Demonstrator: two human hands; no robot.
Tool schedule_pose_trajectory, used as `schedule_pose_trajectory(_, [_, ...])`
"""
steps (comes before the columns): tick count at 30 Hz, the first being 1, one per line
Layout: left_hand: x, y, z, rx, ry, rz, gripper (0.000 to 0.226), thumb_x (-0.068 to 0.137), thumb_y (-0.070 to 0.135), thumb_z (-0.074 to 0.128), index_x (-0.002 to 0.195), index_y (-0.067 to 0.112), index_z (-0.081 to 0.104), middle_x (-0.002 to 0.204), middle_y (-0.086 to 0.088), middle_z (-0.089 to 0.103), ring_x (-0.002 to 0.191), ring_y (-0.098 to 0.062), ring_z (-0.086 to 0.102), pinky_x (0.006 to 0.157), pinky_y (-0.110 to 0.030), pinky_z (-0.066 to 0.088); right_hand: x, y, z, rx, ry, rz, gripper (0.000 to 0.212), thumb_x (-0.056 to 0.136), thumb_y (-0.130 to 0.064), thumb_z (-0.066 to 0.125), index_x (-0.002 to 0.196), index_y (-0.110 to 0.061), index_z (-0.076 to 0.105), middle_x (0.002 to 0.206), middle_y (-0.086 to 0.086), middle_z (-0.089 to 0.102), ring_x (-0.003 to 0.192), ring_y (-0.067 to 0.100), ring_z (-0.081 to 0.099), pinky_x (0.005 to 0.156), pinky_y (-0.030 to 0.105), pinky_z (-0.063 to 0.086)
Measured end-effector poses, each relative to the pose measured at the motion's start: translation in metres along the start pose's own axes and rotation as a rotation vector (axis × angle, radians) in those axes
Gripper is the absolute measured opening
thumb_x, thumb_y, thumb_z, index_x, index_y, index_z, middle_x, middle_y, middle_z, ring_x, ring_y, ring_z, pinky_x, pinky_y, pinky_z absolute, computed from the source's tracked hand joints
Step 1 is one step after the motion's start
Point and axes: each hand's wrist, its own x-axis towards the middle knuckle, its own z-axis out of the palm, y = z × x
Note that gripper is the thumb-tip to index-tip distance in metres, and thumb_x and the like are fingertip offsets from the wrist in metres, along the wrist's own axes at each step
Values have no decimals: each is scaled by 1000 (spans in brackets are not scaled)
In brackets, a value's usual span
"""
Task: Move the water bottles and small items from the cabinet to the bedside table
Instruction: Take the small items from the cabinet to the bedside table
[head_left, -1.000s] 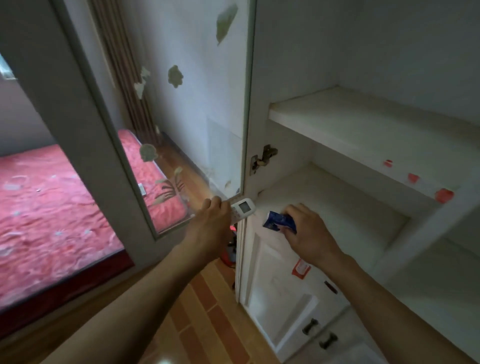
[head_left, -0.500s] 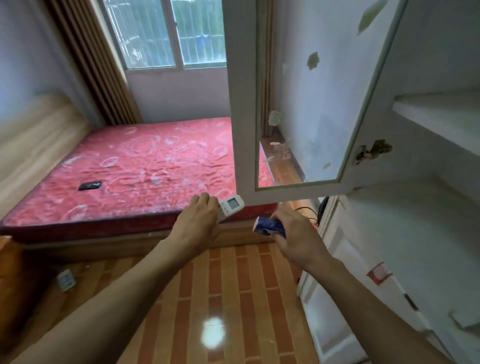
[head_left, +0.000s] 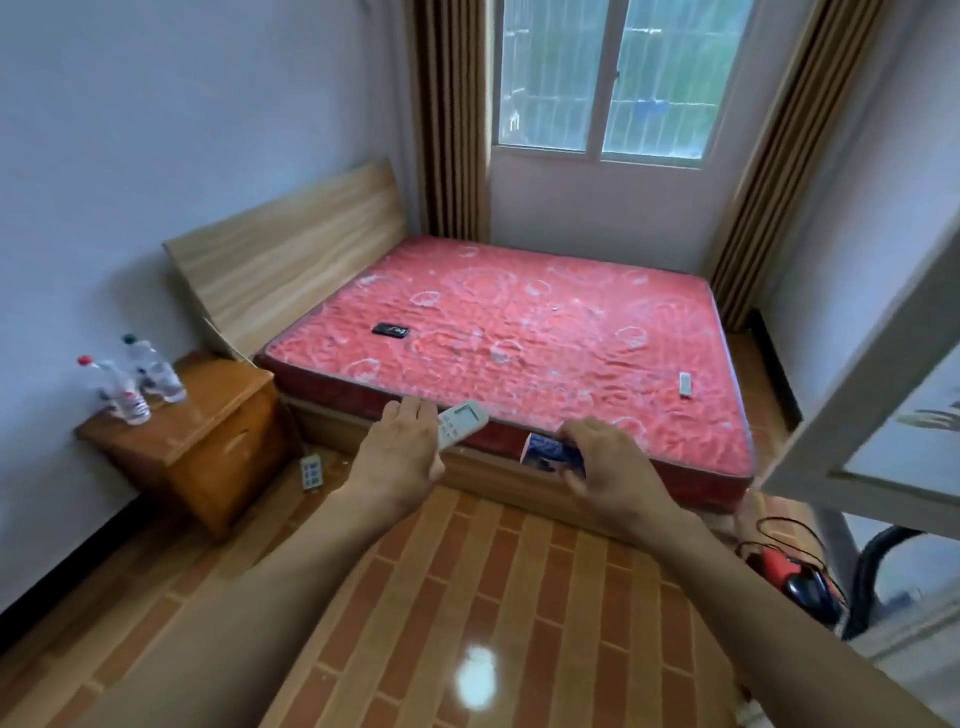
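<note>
My left hand (head_left: 400, 457) holds a white remote control (head_left: 462, 422) with a small screen, its top end sticking out past my fingers. My right hand (head_left: 608, 467) grips a small dark blue packet (head_left: 550, 453). Both hands hover in front of me over the floor, near the foot of the bed. The wooden bedside table (head_left: 223, 410) stands at the left against the wall, with two clear water bottles (head_left: 132, 382) on its far left corner. The open cabinet door (head_left: 878, 405) shows at the right edge.
A bed with a red mattress (head_left: 524, 338) fills the middle; a black phone (head_left: 390, 330) and a small white item (head_left: 685, 384) lie on it. A white power strip (head_left: 311, 473) lies on the floor beside the table. Cables and a red-black device (head_left: 795, 582) sit at right.
My view has swung left from the cabinet shelves to the bed and bedside table. Both hands came away from the cabinet, still holding the remote and the blue packet.
</note>
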Motion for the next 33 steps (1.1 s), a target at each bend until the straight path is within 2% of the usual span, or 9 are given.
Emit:
schedule_pose_trajectory(5, [-5, -107, -12, 10, -2, -92, 39, 85, 22, 64, 119, 12, 48, 119, -9, 49, 107, -24, 47, 93, -38, 48, 77, -87, 47, 35, -67, -44, 23, 85, -18, 67, 107, -17, 57, 99, 5, 57, 87, 25, 56, 78, 43, 51])
schedule_pose_trajectory(10, [4, -195, -11, 27, -20, -203, 41, 86, 24, 63, 121, 13, 46, 121, -8, 48, 109, -24, 46, 89, -36, 49, 135, -148, 89, 79, -90, -111, 24, 86, -20, 66, 109, -18, 57, 100, 0, 53, 85, 21, 54, 76, 36, 48])
schedule_pose_trajectory(21, [103, -315, 28, 38, -30, -385, 39, 87, 24, 64, 120, 13, 48, 119, -8, 51, 109, -23, 48, 91, -35, 49, 306, -169, 185, 46, -144, -333, 30, 84, -25, 67, 109, -28, 51, 101, 0, 59, 85, 24, 56, 73, 40, 49])
schedule_pose_trajectory(26, [161, -361, 20, 70, -25, -467, 40, 88, 23, 65, 123, 12, 48, 120, -8, 50, 110, -23, 47, 90, -34, 47, 395, -182, 216, 68, -176, -423, 28, 85, -26, 65, 109, -29, 51, 99, -2, 56, 83, 22, 55, 68, 35, 44])
schedule_pose_trajectory(33, [198, -433, 17, 20, 5, -602, 41, 89, 21, 68, 124, 14, 47, 119, -7, 46, 109, -22, 49, 89, -33, 51, 494, -225, 252, 114, -235, -516, 29, 85, -29, 66, 108, -32, 49, 102, -7, 54, 82, 15, 54, 69, 30, 48])
